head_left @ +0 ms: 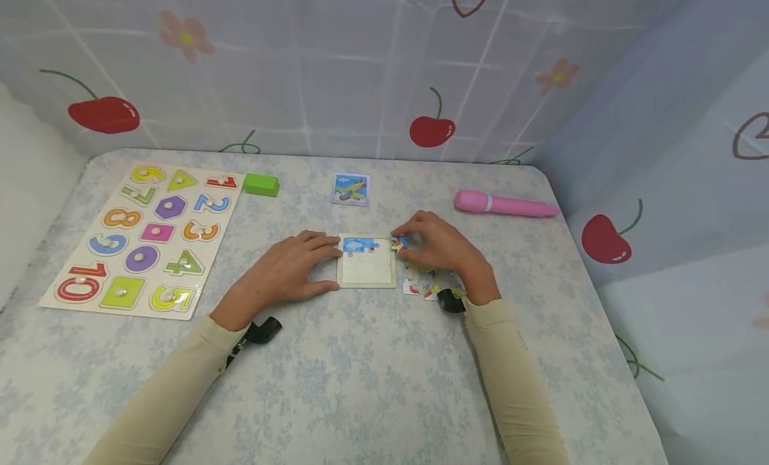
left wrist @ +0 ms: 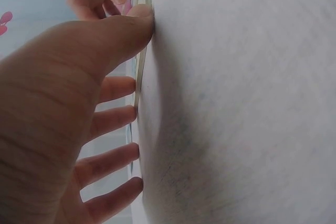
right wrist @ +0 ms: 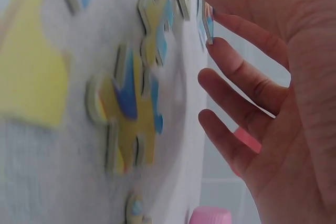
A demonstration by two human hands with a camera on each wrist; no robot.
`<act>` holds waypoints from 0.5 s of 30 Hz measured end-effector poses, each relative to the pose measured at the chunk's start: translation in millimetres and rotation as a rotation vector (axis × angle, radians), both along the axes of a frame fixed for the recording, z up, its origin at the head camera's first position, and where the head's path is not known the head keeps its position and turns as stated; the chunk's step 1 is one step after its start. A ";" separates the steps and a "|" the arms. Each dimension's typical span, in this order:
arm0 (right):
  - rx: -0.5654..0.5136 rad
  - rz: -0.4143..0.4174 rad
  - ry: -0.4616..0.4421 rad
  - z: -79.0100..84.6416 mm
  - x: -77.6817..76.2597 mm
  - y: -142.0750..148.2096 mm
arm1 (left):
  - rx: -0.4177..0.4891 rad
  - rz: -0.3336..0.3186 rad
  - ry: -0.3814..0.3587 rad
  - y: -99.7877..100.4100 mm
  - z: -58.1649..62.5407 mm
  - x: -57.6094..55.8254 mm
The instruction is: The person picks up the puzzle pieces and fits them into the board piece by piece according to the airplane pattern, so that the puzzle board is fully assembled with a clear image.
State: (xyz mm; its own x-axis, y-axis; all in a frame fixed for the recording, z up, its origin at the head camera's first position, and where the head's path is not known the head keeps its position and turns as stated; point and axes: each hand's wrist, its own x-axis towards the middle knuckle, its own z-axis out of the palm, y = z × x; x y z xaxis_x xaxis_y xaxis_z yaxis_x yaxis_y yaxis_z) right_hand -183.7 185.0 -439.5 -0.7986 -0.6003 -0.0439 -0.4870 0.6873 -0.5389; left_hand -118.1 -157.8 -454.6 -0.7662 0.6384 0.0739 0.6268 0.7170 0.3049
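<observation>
My left hand (head_left: 288,268) steadies the left side of a small cream puzzle tray (head_left: 368,273). Its fingers (left wrist: 113,116) are spread and fairly straight, with the fingertips and thumb at the tray's edge. Joined blue sky pieces (head_left: 359,245) lie along the tray's top inside. At the tray's upper right corner, my right hand (head_left: 441,245) pinches a jigsaw piece (right wrist: 209,24) between thumb and fingers, held on edge in the right wrist view. Several loose jigsaw pieces (right wrist: 131,108), mostly yellow and blue, lie beneath and beside the right hand, partly hidden by it.
A picture card of a yellow plane (head_left: 351,189) lies beyond the tray. To the left are a number-and-shape board (head_left: 153,248) and a green block (head_left: 261,185). A pink pen-shaped object (head_left: 510,205) lies at the back right. Patterned curtains border the table's back and right.
</observation>
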 end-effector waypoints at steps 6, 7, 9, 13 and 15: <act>-0.002 0.011 0.005 -1.3 2.3 -8.1 | 0.001 0.001 0.004 -0.3 -1.4 -0.4; -0.001 0.014 0.010 -1.5 2.8 -9.5 | 0.002 0.002 0.006 -0.3 -1.6 -0.6; 0.000 0.018 0.021 -1.8 3.7 -12.4 | 0.005 0.002 0.010 -0.2 -1.7 -1.0; 0.016 0.023 0.026 -2.1 5.6 -19.8 | 0.002 0.002 0.008 -0.2 -1.9 -1.4; 0.025 0.021 0.022 -2.7 6.6 -23.1 | -0.001 0.001 0.005 -0.4 -2.0 -1.3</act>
